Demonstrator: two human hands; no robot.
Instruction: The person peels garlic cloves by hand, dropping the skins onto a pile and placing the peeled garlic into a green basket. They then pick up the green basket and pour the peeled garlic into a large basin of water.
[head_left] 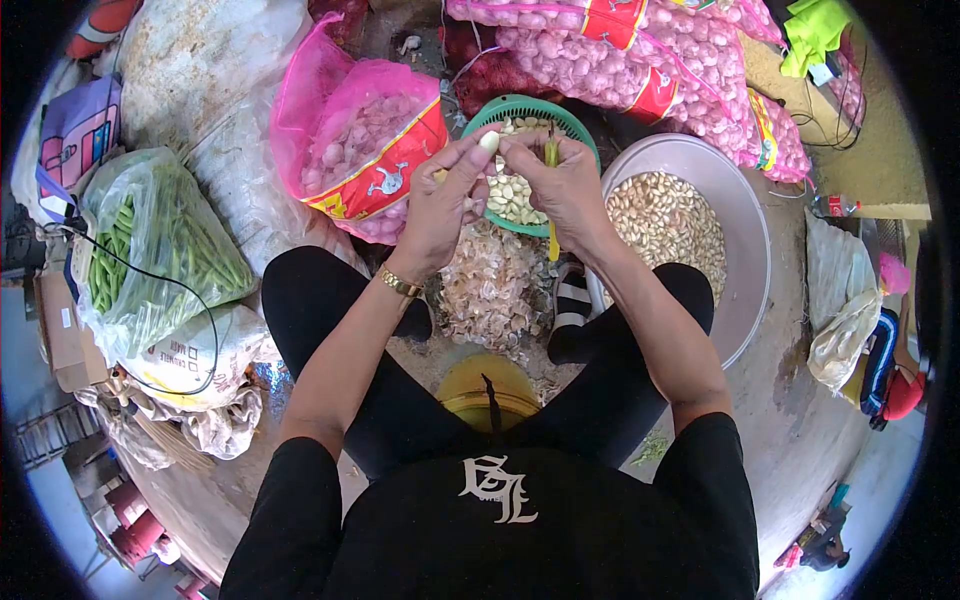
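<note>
- White clove [489, 142], pinched in my left hand [447, 195] above the green basket [584, 132]
- Slim yellow tool [553, 241], grasped in my right hand [568, 192]
- Papery skins [488, 290], heaped on the floor [775, 400] between my feet

- Grey, stained concrete floor [790, 400]
- Beige ledge [885, 185] along the upper right
- Reddish-pink plastic furniture [137, 530] at lower left, too small to identify
- Bluish, bright light at the lower edges

Open air above our husk pile [490, 290], pink sack [350, 150] blocking our left, wide tub [745, 245] our right, green basket [584, 135] ahead
</note>
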